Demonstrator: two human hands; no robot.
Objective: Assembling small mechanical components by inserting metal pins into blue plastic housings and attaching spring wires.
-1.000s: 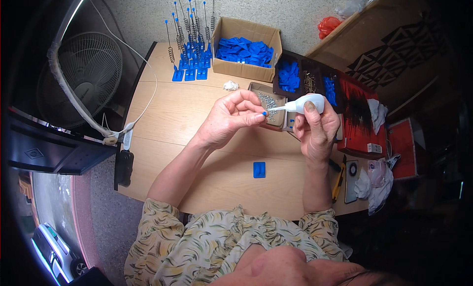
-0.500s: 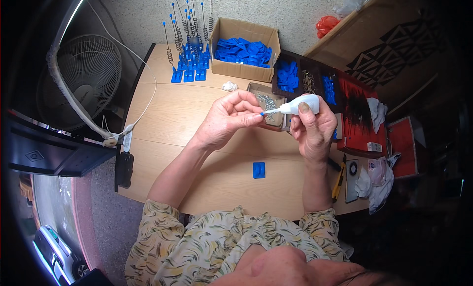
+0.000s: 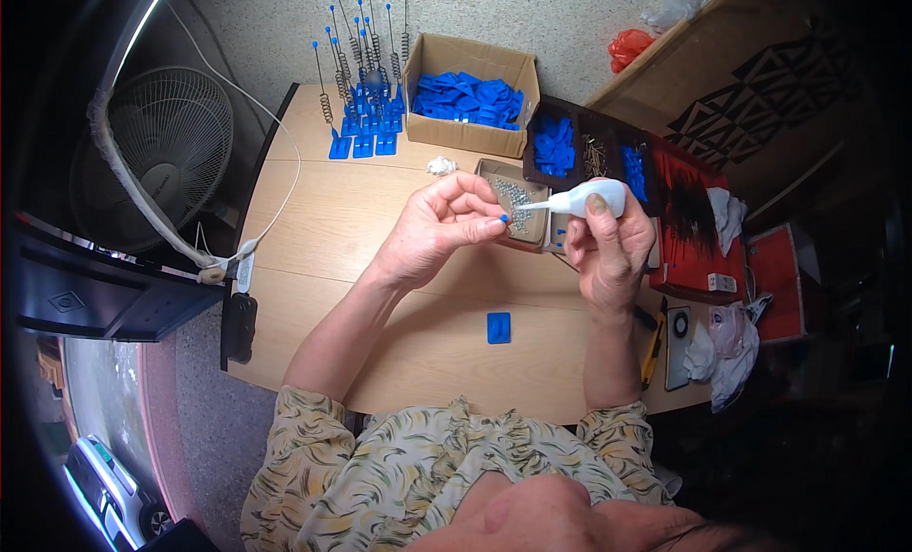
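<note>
Between thumb and forefinger, my left hand [image 3: 440, 221] pinches a small blue bead-like cap [image 3: 504, 218]. My right hand [image 3: 613, 253] grips a white glue bottle [image 3: 591, 199] with a narrow nozzle, held level and pointing left, its tip a little apart from the cap. Below both hands, a square blue plastic base [image 3: 499, 328] lies alone on the table. Beneath the nozzle, a small cardboard tray [image 3: 486, 166] holds many tiny silvery metal parts. A dark thin line shows by my right fingers, but I cannot make out what it is.
Blue bases with upright springs and blue-tipped wires [image 3: 361, 105] stand at the back left. Near them are a cardboard box [image 3: 465, 139] of blue parts and a dark compartment tray [image 3: 576, 179]. On the right lie a red box [image 3: 698, 278] with dark wires and a yellow cutter [image 3: 653, 352].
My right hand has drawn the bottle slightly to the right, so its nozzle tip has come away from the blue cap. My left hand stays in place.
</note>
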